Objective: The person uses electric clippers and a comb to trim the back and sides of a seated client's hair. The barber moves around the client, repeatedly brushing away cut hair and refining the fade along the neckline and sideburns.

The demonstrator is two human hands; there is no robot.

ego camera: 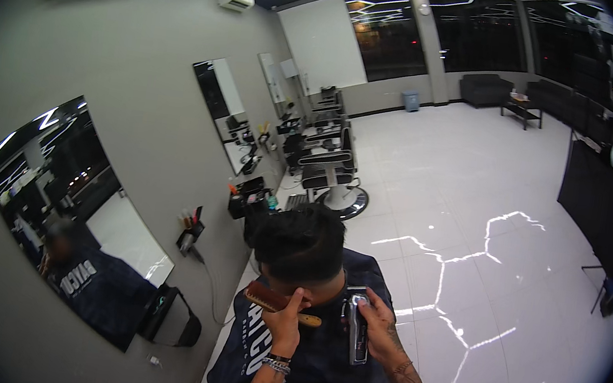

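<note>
A seated person with short-sided dark hair (299,243) is before me, wearing a dark barber cape (316,379) with white lettering. My left hand (285,319) holds a wooden-handled bristle brush (269,297) beside the person's neck and ear; its handle end points right. In my right hand (379,323) is a silver hair clipper (357,329), upright at the right of the neck, over the cape. Whether the clipper touches the cape, I cannot tell.
Left, a wall mirror (78,208) reflects the caped person. A hair dryer (185,242) hangs in a wall holder, its cord trailing down. Beyond the person stand a black station shelf (250,198) and several barber chairs (332,174). A black panel (590,194) stands at right.
</note>
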